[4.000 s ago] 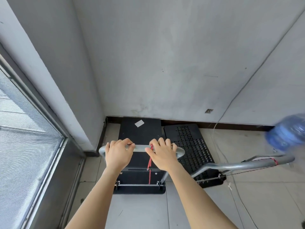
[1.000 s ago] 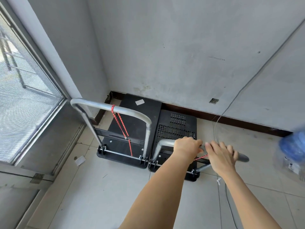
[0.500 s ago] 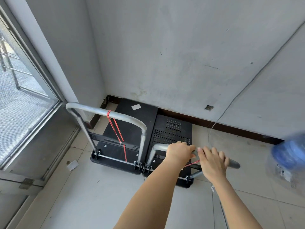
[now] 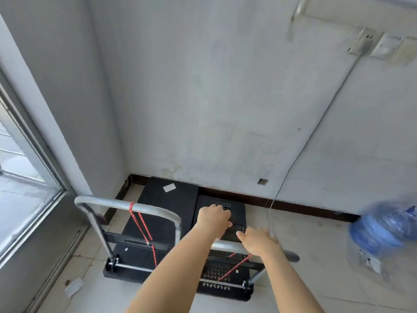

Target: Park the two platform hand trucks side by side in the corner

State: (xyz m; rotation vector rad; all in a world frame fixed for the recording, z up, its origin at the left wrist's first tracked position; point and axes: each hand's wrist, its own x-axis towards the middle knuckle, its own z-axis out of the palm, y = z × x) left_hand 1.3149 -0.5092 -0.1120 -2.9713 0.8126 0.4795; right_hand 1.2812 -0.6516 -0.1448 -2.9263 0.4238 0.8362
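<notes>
Two trucks stand in the far-left corner, decks black, handles bare silver tube; left truck has a smooth solid deck with a pale label near its far end; right truck has a deck pierced with rows of small holes. Each handle carries a red cord running down to the deck. Long axes run near to far, side by side, inner edges touching or nearly so; far ends point at the far wall, handles at the near end. Left truck's far end sits against the dark skirting; right truck's far end stops just short of it and its near end lies nearer the camera. Left handle stands upright.

Left hand is above the right deck, beyond the right handle, fingers curled loosely, holding nothing visible; right hand is at the right handle, fingers spread and blurred; cannot tell whether it grips the bar or only touches it.

Forearms hide the middle of the right handle and part of its deck; wheels not visible. A blue bottle at right is smeared by motion and cut by the frame edge; a thin cable runs down the wall to the floor; window at left is cut off; a paper scrap lies on the near-left tiles.
</notes>
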